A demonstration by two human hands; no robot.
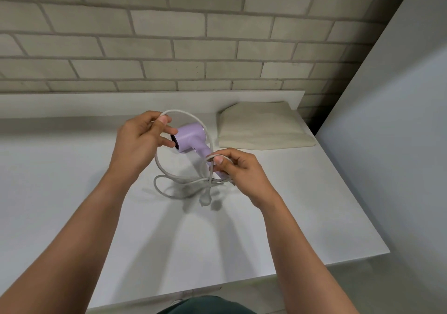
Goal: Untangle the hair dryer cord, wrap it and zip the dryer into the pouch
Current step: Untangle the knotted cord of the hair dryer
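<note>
Now the left hand (142, 139) pinches the big loop of cord (183, 113), the right hand (233, 167) pinches strands by the dryer (191, 136) handle, so best ease the plug (205, 199) through slack, never tug.

On my feed, the left forearm (96, 217) and right forearm (290, 241) are bare up to the wrists. The left hand (139, 139) and right hand (238, 168) have slim fingers (169, 130) with short, trimmed nails. Dark green clothing (205, 305) shows at the bottom edge.
</note>
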